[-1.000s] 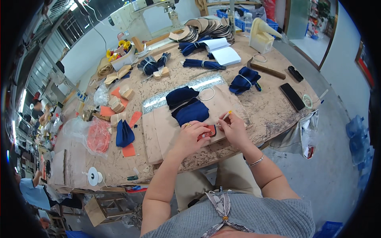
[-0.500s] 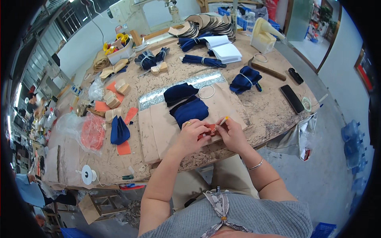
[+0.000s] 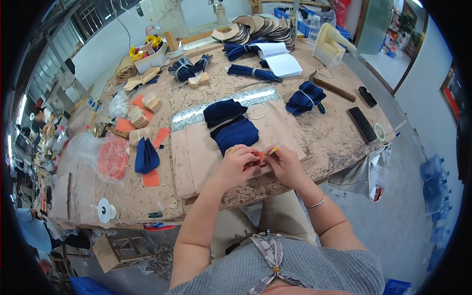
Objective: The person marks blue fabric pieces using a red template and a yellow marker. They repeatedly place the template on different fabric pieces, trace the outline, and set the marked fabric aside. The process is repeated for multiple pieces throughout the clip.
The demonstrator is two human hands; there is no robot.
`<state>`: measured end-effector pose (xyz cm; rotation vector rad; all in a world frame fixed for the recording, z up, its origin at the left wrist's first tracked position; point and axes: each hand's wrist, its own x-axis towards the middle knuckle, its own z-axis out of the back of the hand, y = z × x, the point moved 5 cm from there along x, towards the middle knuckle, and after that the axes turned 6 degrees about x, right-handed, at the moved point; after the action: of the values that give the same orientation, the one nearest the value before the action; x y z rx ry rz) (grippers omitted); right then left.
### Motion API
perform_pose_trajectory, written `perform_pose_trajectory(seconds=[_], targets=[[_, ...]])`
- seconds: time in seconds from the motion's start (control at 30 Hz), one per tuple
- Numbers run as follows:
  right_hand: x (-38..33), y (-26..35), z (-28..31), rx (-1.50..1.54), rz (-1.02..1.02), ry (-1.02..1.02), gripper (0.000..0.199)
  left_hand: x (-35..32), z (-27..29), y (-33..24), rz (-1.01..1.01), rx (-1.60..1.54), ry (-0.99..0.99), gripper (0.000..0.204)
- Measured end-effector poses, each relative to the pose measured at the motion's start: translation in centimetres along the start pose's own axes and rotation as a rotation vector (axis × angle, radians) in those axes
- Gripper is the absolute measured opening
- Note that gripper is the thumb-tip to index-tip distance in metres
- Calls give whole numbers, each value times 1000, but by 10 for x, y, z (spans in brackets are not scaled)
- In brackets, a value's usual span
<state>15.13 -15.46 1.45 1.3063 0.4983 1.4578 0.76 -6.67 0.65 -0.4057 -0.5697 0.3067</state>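
Note:
My left hand (image 3: 239,166) pinches a small orange piece (image 3: 257,155) near the front of the tan sheets (image 3: 183,169). Close beside it, my right hand (image 3: 286,167) has its fingers pinched on a thin, pale thing with a yellow tip (image 3: 274,150), too small to name. Its fingertips are close to the orange piece, and whether they touch it I cannot tell. Just beyond my left hand lies a folded dark blue cloth piece (image 3: 238,136), with another blue cloth piece (image 3: 223,112) behind it. A pale ring (image 3: 256,111) rests to their right.
A shiny metal plate (image 3: 189,116) lies behind the tan sheets. To the right are a tied blue bundle (image 3: 305,98), a hammer (image 3: 334,88) and a black phone (image 3: 361,125). Blue cloth (image 3: 147,157), orange pieces (image 3: 151,178) and a white spool (image 3: 106,210) are at left.
The yellow tip has shifted slightly left and down between my right fingers. Both hands stay at nearly the same spot, and the view has tilted a little.

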Motion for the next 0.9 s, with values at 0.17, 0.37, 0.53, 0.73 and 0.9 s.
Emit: perform_pose_trajectory(seconds=[0.17,0.37,0.53,0.73,0.9], targets=[[3,4,-2,-59,19,22,6,1,2,-2,0,-2,-4,26],[1,1,-5,-28,0,-1,6,0,1,-1,13,-5,-22,27],[-1,5,-15,2,27,-26,6,0,1,-2,85,-10,12,41],[-3,16,-16,-43,126,6,7,-3,-4,5,134,-7,12,52],[0,4,-17,-6,111,-34,6,-1,-3,4,132,-16,34,54]])
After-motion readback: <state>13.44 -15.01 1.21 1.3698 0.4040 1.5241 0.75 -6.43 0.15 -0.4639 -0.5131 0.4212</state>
